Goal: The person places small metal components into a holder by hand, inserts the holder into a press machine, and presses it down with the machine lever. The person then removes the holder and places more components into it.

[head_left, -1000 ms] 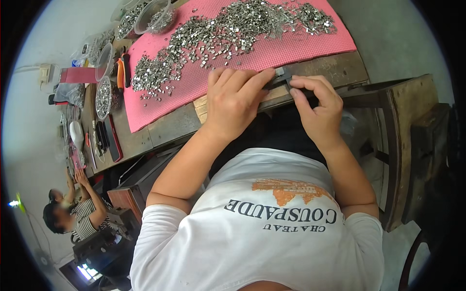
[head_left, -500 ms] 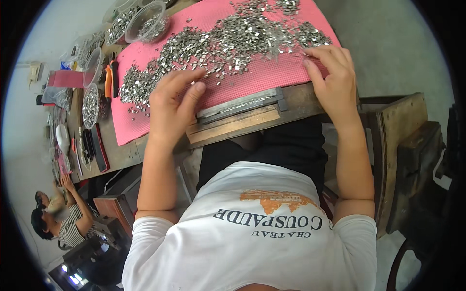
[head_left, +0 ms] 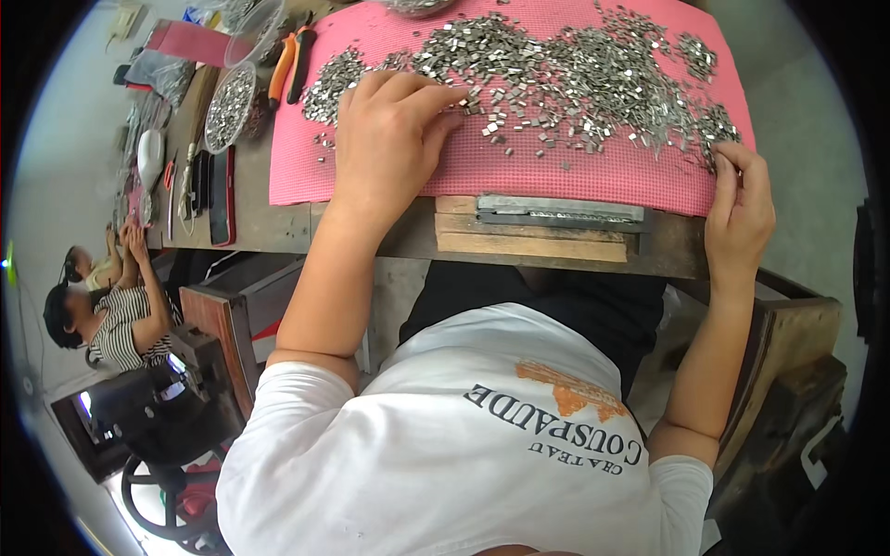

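Many small flat silver metal pieces (head_left: 603,79) lie heaped across a pink textured mat (head_left: 389,190). At the near edge of the heap, my left hand (head_left: 389,134) has its thumb and forefinger slightly apart, with loose pieces by the tips. Over at the mat's right edge, my right hand (head_left: 743,208) brings thumb and forefinger together on a small cluster; what lies between them is too small to make out. Between my hands, a narrow metal bar jig (head_left: 556,206) rests on a wooden block (head_left: 533,246), a row of tiny shiny bits along its groove.
Left of the mat lie orange-handled pliers (head_left: 281,69), a clear tub of metal pieces (head_left: 232,107) and a dark red-edged phone-like slab (head_left: 222,196). A wooden stand (head_left: 793,343) is at the lower right. Another person in a striped shirt (head_left: 130,320) sits far left.
My view has shifted, so the mat and jig appear farther right and straighter. My right hand's fingertips have closed together at the pieces by the mat's right edge. My left hand stays by the heap.
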